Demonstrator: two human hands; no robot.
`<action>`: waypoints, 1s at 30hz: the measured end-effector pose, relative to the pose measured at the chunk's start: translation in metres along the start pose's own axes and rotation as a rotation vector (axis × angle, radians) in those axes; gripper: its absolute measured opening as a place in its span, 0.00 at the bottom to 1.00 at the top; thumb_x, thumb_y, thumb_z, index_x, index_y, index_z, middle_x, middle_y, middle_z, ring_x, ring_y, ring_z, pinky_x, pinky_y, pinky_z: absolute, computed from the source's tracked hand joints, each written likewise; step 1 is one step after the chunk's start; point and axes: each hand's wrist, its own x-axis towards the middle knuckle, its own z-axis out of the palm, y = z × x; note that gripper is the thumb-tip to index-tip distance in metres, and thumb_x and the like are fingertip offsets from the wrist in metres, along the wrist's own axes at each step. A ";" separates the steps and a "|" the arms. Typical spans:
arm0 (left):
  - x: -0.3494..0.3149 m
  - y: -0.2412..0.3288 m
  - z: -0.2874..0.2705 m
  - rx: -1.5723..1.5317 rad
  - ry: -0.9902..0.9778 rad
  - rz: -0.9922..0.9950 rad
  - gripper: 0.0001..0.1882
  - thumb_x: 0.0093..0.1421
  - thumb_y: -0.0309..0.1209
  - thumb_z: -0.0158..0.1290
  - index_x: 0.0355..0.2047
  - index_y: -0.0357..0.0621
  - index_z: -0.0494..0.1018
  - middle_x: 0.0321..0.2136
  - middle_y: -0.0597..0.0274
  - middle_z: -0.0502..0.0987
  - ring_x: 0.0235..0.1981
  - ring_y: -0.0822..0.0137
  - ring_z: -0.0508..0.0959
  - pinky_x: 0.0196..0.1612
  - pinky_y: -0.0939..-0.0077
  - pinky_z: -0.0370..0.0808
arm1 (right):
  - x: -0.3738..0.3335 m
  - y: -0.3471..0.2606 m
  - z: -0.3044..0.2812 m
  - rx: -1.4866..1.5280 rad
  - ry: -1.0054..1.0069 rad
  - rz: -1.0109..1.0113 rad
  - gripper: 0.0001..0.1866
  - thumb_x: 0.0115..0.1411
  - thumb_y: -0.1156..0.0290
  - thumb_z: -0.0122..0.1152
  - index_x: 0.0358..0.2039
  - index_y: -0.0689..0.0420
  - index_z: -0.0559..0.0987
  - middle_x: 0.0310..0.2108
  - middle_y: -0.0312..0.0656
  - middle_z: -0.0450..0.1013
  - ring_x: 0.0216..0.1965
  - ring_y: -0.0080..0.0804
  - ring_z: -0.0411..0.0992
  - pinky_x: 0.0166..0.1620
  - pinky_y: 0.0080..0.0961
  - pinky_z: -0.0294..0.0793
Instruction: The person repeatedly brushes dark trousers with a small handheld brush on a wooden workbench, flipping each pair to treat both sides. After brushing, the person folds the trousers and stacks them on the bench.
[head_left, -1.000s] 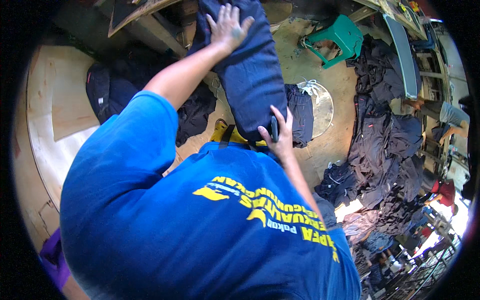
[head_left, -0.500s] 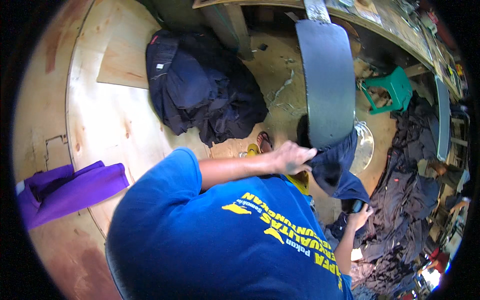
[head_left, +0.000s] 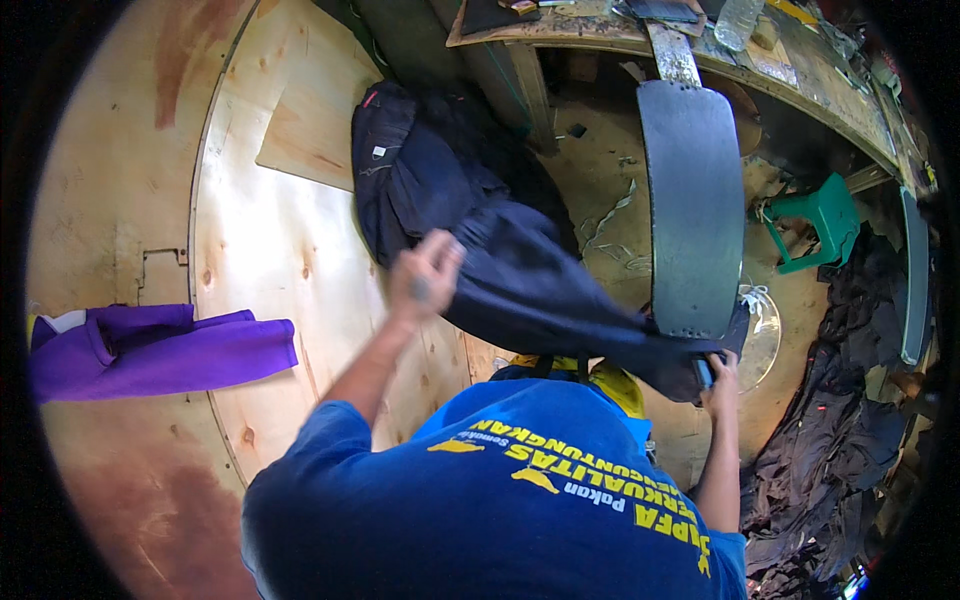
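Note:
A dark navy garment (head_left: 560, 285) is stretched between my hands. My left hand (head_left: 425, 275), somewhat blurred, is closed at its upper left part, over a heap of dark clothes (head_left: 400, 160). My right hand (head_left: 722, 385) is closed around a small black-and-blue thing (head_left: 704, 372), whose kind I cannot make out, and is against the garment's narrow right end. That end passes by the near tip of a long dark board (head_left: 692, 210), which juts toward me from the workbench on a metal arm.
Folded purple cloth (head_left: 200, 355) lies on the plywood surface (head_left: 270, 230) at left. The cluttered workbench (head_left: 600, 35) runs along the far side, with a plastic bottle (head_left: 738, 25) on it. A green stool (head_left: 825, 220) and piled dark clothes (head_left: 820, 440) are on the right.
My left hand has swung left, away from the board's tip, drawing the garment out long toward the heap. My right hand stays near the board with the small thing. The view has shifted.

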 end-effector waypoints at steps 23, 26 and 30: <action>-0.131 -0.038 0.236 0.044 -1.166 -0.305 0.34 0.71 0.42 0.63 0.72 0.42 0.70 0.66 0.44 0.77 0.67 0.51 0.76 0.69 0.58 0.73 | 0.146 0.181 0.109 0.228 0.221 0.711 0.41 0.57 0.72 0.78 0.68 0.39 0.69 0.70 0.62 0.64 0.69 0.67 0.67 0.68 0.58 0.70; -0.129 0.081 0.308 -0.014 -1.127 0.073 0.35 0.70 0.44 0.62 0.72 0.41 0.69 0.66 0.37 0.75 0.69 0.40 0.74 0.73 0.55 0.69 | 0.130 0.195 0.096 0.446 0.223 0.520 0.38 0.56 0.79 0.72 0.66 0.43 0.69 0.56 0.62 0.73 0.61 0.67 0.72 0.63 0.51 0.73; -0.094 0.237 0.383 -0.121 -0.775 0.517 0.37 0.64 0.34 0.65 0.73 0.43 0.68 0.71 0.43 0.70 0.75 0.42 0.65 0.78 0.48 0.58 | 0.045 0.164 0.043 0.529 0.396 0.114 0.34 0.53 0.85 0.64 0.61 0.52 0.71 0.54 0.56 0.74 0.59 0.65 0.72 0.63 0.46 0.72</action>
